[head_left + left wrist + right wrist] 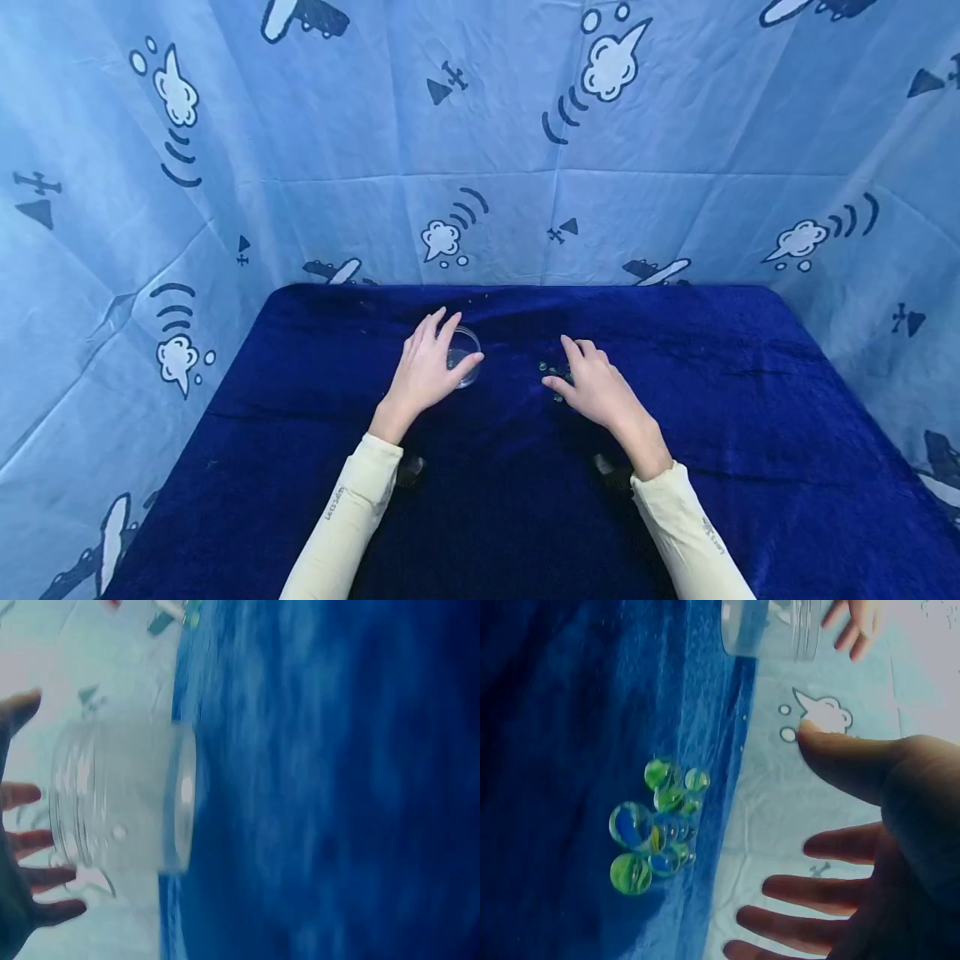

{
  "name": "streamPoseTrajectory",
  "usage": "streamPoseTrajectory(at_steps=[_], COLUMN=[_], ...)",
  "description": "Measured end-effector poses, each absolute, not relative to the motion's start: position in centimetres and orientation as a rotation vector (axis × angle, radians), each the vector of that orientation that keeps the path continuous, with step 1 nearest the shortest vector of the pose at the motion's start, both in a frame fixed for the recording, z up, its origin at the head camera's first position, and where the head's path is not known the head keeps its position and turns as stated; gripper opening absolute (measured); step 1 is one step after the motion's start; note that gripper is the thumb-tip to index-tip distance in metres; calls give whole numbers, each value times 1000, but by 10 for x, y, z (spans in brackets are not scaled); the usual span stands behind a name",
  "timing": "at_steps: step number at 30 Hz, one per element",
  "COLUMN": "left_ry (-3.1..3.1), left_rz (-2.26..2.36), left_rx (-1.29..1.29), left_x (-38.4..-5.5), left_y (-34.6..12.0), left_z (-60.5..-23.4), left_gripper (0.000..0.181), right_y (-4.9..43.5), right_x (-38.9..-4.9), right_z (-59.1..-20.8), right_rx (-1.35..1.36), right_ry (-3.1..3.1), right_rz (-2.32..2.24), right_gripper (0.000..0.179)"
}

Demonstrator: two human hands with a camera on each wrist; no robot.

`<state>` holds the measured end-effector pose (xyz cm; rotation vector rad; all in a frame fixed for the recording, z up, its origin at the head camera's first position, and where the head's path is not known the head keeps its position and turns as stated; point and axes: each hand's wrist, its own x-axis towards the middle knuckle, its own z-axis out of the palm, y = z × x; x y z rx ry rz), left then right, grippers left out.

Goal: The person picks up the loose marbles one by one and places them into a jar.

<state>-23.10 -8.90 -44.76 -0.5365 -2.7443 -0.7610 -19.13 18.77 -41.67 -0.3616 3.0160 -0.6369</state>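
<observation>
A clear, round jar [468, 340] stands upright on the dark blue cloth. My left hand [431, 367] is beside it with thumb and fingers spread, partly covering it in the head view. In the left wrist view the jar [127, 799] shows a threaded neck and no lid, and the fingertips overlap its mouth end. To the right, several glass marbles [631, 874], green or clear with coloured swirls, lie in a loose cluster. My right hand [596, 387] is over that cluster with its fingers extended, hiding some marbles in the head view and holding nothing.
The dark blue velvety cloth [510, 467] covers the table and has soft wrinkles. Behind and at both sides hangs a light blue curtain [495, 108] printed with clouds and planes. Small dark devices show below both wrists.
</observation>
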Motion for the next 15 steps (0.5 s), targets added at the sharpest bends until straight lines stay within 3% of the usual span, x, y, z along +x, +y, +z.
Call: streamPoseTrajectory(at_steps=[4,8,12,15], left_ry=[-2824,-2867,-2883,-2875], left_rz=[-972,-1155,-1241,-1253], left_rx=[-523,-535,-513,-496], left_x=[-237,-239,-241,-243], left_y=[-104,-110,-111,-111], left_z=[-450,-451,-453,-455], left_gripper=[92,103,105,104], right_y=[195,204,214,219], right_x=[-195,-199,-201,-201], right_z=[-417,-420,-422,-421], right_rx=[-356,-416,-471,-484], right_ry=[2982,2979,2942,2876], right_rz=[-636,-657,-687,-688], right_gripper=[65,41,16,9])
